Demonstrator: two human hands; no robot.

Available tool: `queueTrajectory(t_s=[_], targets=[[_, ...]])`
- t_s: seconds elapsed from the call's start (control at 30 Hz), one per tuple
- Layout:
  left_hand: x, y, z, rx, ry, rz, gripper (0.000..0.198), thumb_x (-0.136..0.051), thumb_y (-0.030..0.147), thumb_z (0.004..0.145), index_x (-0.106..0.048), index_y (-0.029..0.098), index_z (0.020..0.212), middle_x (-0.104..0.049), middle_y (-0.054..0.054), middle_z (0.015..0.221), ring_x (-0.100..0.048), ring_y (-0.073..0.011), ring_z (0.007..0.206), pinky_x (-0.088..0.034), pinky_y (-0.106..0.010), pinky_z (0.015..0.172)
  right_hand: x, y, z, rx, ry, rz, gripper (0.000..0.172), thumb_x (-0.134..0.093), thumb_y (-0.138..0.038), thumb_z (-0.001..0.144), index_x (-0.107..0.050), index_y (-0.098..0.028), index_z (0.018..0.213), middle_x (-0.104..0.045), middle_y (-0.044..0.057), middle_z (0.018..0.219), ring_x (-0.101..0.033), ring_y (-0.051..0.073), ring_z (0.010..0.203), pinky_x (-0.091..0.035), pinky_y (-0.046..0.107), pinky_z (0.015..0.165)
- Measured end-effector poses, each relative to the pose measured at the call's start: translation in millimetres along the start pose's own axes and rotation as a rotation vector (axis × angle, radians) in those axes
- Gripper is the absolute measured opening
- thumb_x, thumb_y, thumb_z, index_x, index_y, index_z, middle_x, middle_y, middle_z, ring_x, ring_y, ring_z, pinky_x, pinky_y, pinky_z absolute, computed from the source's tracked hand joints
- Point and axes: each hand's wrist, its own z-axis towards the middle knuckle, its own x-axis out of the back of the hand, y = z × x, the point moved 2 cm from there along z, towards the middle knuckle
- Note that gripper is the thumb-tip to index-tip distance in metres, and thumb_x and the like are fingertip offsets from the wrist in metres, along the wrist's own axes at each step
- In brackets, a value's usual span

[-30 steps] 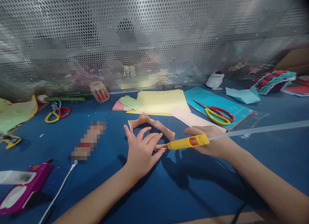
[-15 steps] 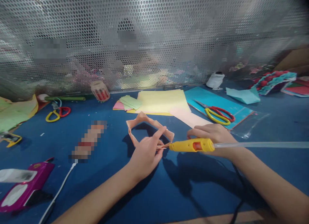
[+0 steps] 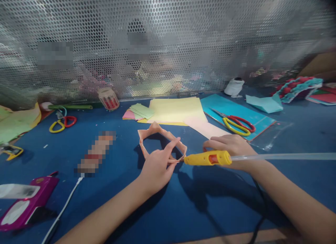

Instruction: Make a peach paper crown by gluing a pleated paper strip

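A peach folded-paper ring stands on the blue table in the middle of the view. My left hand pinches the ring's near right corner, forefinger stretched over the top edge. My right hand grips a yellow hot glue gun lying level, its nozzle touching that pinched corner. A clear glue stick sticks out of the gun's back toward the right edge.
Yellow, pink and green paper sheets lie behind the ring. Red-and-yellow scissors rest on a teal sheet. Another pair of scissors lies far left. A magenta phone with a white cable sits near left. A perforated metal screen closes the back.
My left hand went from lying open over the ring to pinching its near right corner. The glue gun has shifted slightly right and its stick has dropped to level.
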Motion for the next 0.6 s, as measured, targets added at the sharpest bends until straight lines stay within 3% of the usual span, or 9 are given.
queueTrajectory(t_s=[0.3,0.5,0.6], targets=[[1.2,-6.0,0.3,-0.036,0.020,0.021,0.069,-0.051,0.010,0.082,-0.025,0.023,0.144,-0.068,-0.001,0.072,-0.062,-0.0184,0.072,-0.050,-0.039,0.078,1.4,2.9,-0.1,-0.001,-0.010,-0.034,0.014,-0.047,-0.031,0.082,-0.056,-0.021,0.084,-0.061,0.000,0.067,-0.053,0.012,0.052,-0.027,0.025,0.049],[2.5,-8.4,1.2,-0.076,0.036,0.070,0.064,-0.050,0.009,0.083,-0.031,0.022,0.142,-0.069,-0.002,0.074,-0.061,-0.0192,0.072,-0.050,-0.040,0.077,-0.3,2.1,0.6,-0.024,-0.012,-0.058,0.011,-0.049,-0.028,0.080,-0.057,-0.021,0.083,-0.062,-0.001,0.067,-0.055,0.012,0.053,-0.028,0.026,0.049],[4.8,-8.2,2.0,-0.063,-0.008,0.106,0.054,-0.052,0.012,0.085,-0.042,0.024,0.136,-0.070,-0.002,0.075,-0.062,-0.0194,0.073,-0.050,-0.039,0.077,-1.2,0.9,1.3,-0.020,0.019,-0.056,0.011,-0.049,-0.026,0.078,-0.058,-0.022,0.082,-0.063,-0.001,0.066,-0.055,0.012,0.051,-0.029,0.025,0.049]])
